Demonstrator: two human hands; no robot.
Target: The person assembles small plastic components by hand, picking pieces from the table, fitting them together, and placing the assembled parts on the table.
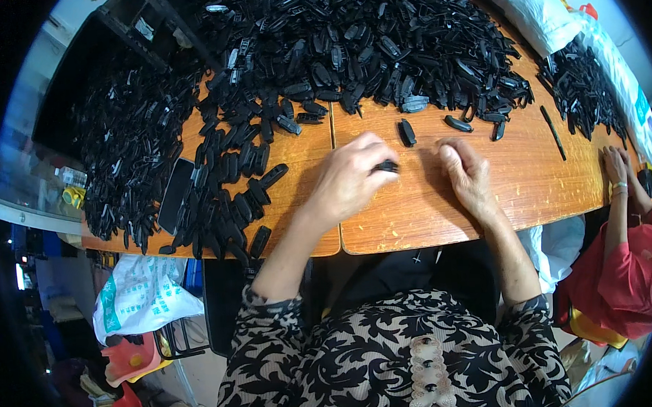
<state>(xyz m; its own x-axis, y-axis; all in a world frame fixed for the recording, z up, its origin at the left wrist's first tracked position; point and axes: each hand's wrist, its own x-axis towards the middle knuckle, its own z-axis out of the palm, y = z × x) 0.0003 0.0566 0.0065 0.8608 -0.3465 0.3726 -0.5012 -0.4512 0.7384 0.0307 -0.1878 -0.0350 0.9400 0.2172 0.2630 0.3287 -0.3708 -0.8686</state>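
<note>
Resting between the closed fingers of the left hand point(352, 172), a black part point(388, 166) is held above the table point(414, 218), between its near edge and a heap of similar pieces point(334, 50). On the right hand point(469, 174), fingers are curled inward; whether anything is gripped cannot be told.

My left hand point(350, 172): black part point(387, 166) pinched in the fingers, above the table point(407, 218).
My right hand point(470, 172): half-curled, thumb uppermost; whether it holds anything, I cannot tell.
Loose part point(407, 133): beyond my hands, between them.
Big pile point(319, 51): black, heaped across the far side and down my left.
Phone point(176, 195): dark, among the pieces at left.
Stick point(553, 133): thin, black, near the small pile point(586, 86).
Co-worker point(627, 270): red top, at right.
</note>
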